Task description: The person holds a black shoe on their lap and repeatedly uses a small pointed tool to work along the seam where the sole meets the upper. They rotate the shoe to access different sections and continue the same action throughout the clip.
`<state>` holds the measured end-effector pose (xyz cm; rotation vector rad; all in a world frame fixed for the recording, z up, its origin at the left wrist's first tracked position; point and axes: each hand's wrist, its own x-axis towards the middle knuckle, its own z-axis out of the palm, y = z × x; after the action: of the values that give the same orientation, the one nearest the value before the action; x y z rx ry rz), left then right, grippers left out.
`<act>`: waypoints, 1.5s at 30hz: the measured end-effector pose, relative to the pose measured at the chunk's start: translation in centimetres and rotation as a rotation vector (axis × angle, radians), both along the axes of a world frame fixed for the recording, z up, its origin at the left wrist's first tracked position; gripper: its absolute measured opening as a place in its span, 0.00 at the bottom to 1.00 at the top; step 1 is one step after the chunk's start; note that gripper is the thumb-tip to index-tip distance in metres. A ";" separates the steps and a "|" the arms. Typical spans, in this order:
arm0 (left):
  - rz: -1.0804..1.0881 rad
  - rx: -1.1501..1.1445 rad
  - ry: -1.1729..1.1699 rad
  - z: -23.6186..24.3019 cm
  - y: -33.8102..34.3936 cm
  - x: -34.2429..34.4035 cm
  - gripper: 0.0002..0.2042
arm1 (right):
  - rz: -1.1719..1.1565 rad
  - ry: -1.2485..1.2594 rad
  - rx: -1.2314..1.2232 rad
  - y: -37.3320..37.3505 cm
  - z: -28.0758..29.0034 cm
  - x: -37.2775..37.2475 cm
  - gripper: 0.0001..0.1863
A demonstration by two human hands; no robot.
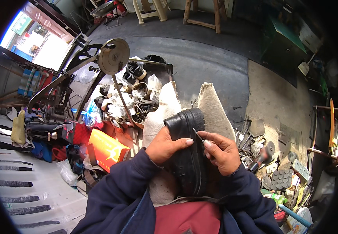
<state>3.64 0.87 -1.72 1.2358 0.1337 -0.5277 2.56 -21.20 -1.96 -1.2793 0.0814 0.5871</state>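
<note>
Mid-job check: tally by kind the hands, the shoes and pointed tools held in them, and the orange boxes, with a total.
Hands: 2 (left hand, right hand)
Shoes held: 1 (black shoe)
Pointed tools held: 1 (thin metal tool)
Orange boxes: 1 (orange box)
Total: 5

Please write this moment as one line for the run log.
left hand: holds black shoe; right hand: holds thin metal tool; orange box: at left
</note>
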 end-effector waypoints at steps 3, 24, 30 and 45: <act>0.009 -0.021 -0.011 -0.1 -0.1 0.0 0.24 | 0.008 -0.517 -0.326 0.2 -0.2 -0.4 0.20; -0.051 -0.011 -0.027 0.1 -0.1 0.2 0.25 | 0.816 -0.349 -0.506 -3.7 5.4 9.6 0.17; -0.049 -0.001 -0.016 0.0 0.0 0.3 0.25 | 0.795 -0.326 -0.443 -4.5 5.2 7.9 0.17; -0.021 0.006 -0.003 0.1 -0.1 0.2 0.23 | 0.178 -0.459 -0.344 -2.1 0.9 1.1 0.20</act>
<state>3.83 0.72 -1.63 1.2452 0.1197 -0.5443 3.66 -23.34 -1.08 -1.7407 -0.3280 0.4273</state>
